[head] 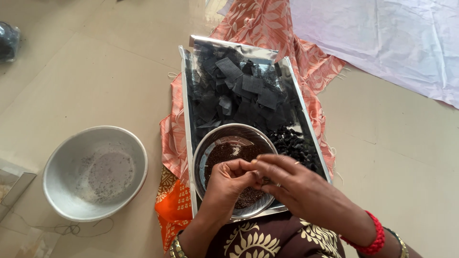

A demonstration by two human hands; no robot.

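Head view. My left hand (228, 179) and right hand (287, 184): fingertips pinched together on something too small to tell, over the seed bowl (210, 143) on the tray (306, 119). Risk: loosened pinch scatters seeds among the black squares (239, 91).

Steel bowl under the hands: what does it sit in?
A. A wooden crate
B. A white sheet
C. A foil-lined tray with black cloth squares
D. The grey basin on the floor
C: the steel bowl of dark seeds rests at the near end of the foil-lined tray, with black cloth squares heaped behind it; both hands meet over the bowl.
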